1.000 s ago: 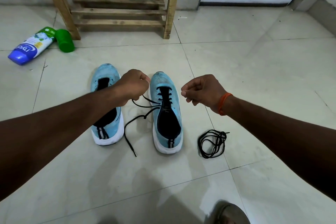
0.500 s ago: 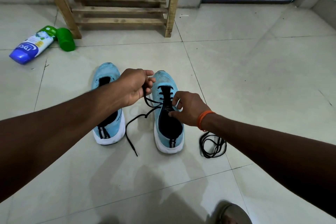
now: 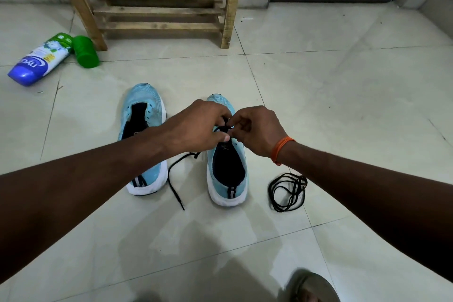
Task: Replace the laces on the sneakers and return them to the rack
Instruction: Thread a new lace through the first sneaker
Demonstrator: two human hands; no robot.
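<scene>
At frame centre the left hand (image 3: 196, 127) and right hand (image 3: 257, 130), fingers curled, both pinch the black lace (image 3: 195, 154) above the laced sneaker (image 3: 228, 191) on the floor (image 3: 343, 105). The lace's loose end trails down and left beside the other sneaker (image 3: 143, 115).

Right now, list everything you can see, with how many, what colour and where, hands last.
unlaced sneaker: one, light blue, white sole, on the floor
part-laced sneaker: one, light blue, white sole, beside it, under the hands
threaded lace: one, black, loose end between the sneakers
spare lace: one, black, coiled by the part-laced sneaker
rack: one, pale wood, at the wall
bottle: one, blue, white and green, lying near the rack
cap: one, green, beside the bottle
sandal: one, brownish, bottom edge
wristband: one, orange, right wrist
left hand: pinches the threaded lace
right hand: pinches the threaded lace
</scene>
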